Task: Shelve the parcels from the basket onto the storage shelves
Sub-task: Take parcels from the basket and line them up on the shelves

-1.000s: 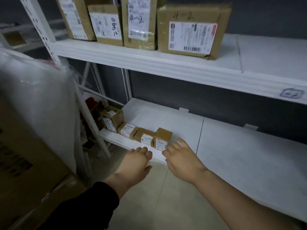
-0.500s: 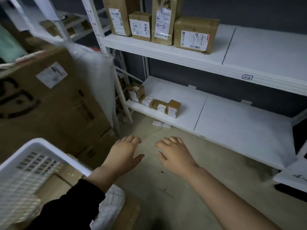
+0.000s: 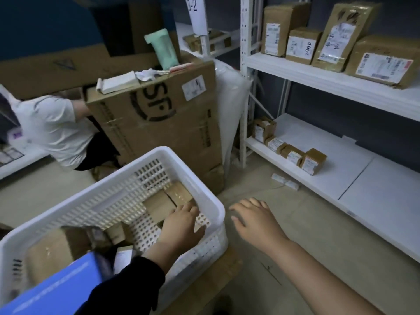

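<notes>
Two small parcels [image 3: 168, 196] lie just beyond my left hand [image 3: 181, 226], open inside the basket [image 3: 217, 208]; my right hand [image 3: 254, 221], open and empty, hovers outside, farther.

Left hand [image 3: 181, 226] reaches over the near rim into the white perforated basket [image 3: 218, 210], fingers spread, tips at a small brown parcel [image 3: 159, 204]; nothing gripped. Right hand [image 3: 254, 220] hovers open, palm down over the floor, just right of the basket. More cardboard parcels and a blue box [image 3: 52, 289] lie in the basket. Low shelf [image 3: 354, 178] far right holds a row of four small boxes [image 3: 288, 151]; upper shelf [image 3: 318, 76] holds four larger labelled parcels [image 3: 336, 37]. Big SF carton [image 3: 156, 130] stands behind the basket.
</notes>
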